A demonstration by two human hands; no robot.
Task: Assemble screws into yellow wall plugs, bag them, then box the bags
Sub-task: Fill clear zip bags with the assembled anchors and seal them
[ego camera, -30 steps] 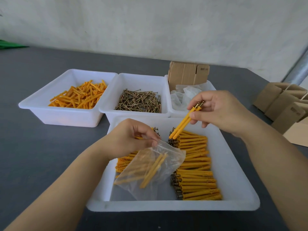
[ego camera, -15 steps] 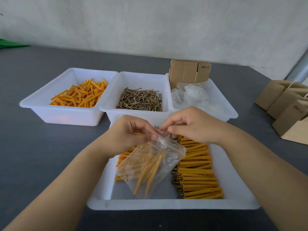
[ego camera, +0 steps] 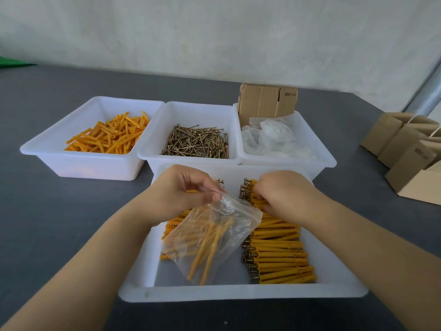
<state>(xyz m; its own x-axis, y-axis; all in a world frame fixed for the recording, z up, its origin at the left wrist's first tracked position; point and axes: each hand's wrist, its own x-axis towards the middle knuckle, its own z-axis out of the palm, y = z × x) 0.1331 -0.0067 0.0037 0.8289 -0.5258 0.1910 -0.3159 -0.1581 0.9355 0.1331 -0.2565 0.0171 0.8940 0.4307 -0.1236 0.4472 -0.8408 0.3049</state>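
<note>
1. Where the right hand [ego camera: 284, 194] met the bag's mouth half a second ago, it now sits apart from it at centre right, fingers curled down onto the row of assembled plugs [ego camera: 279, 256] in the near tray [ego camera: 238, 293]; whether they already pinch one is hidden by the hand.
2. Left hand [ego camera: 181, 189], at frame centre, has kept its place: thumb and fingers pinch the top corner of the clear zip bag [ego camera: 212, 237], which hangs tilted over the tray's lower middle with several yellow plugs inside.
3. A second, shorter row of assembled plugs lies mostly hidden behind the bag and left wrist.
4. Beyond the tray, three white tubs stand in a line on the grey table [ego camera: 47, 211]: loose yellow plugs [ego camera: 109, 137] at upper left, screws [ego camera: 198, 143] in the middle, spare clear bags [ego camera: 274, 137] to the right with flat cardboard [ego camera: 267, 101] standing at its back.
5. Folded cardboard boxes [ego camera: 410, 149] cluster at the right edge.
</note>
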